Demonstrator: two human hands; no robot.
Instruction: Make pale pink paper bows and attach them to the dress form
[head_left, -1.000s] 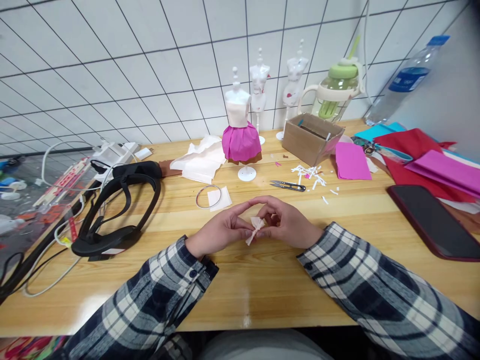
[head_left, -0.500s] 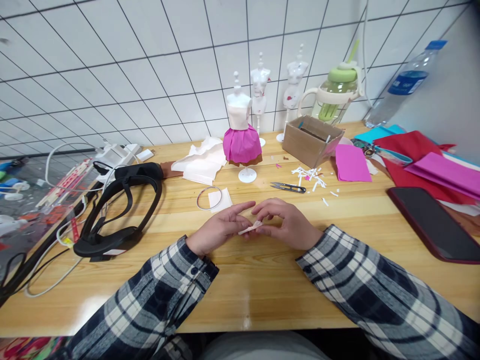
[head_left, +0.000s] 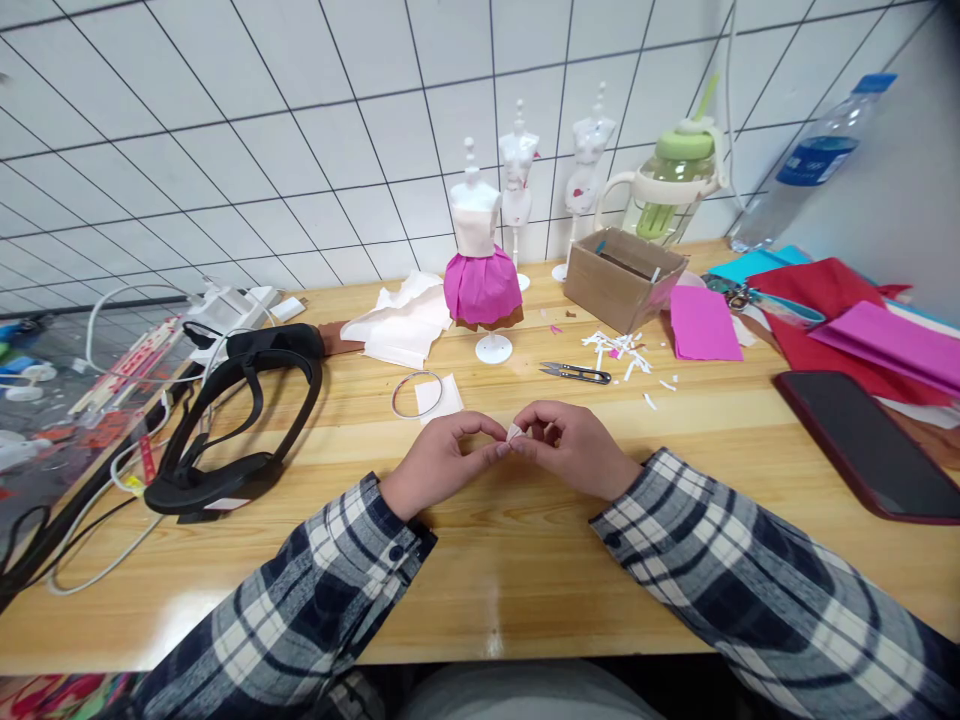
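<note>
Between my fingertips, over the middle of the table, is a small pale piece (head_left: 514, 432), paper or cloth, bent or folded. My left hand (head_left: 450, 455) pinches it from the left, thumb against forefinger. From the other side my right hand (head_left: 574, 447) pinches it too, and the fingertips of both hands nearly meet. Beyond them stands a small white dress form (head_left: 475, 215) with a pale top and a magenta pleated skirt (head_left: 483, 287). A thin bangle-like ring (head_left: 394, 397) lies partly on a pale square (head_left: 448, 398). Thread snips (head_left: 576, 373) rest nearby, right of centre.
White scraps (head_left: 626, 350) lie by a cardboard box (head_left: 619, 285). Two bare dress forms, a green-lidded jug (head_left: 679, 185) and a water bottle (head_left: 817, 165) stand behind. A phone (head_left: 870, 440) and coloured sheets are on the right; a black headset (head_left: 240, 420) with cables lies left.
My left fingers have gone from stretched out to a pinch. The pale piece, earlier lying flatter and longer across the fingers, now shows as a small upright fold between both hands.
</note>
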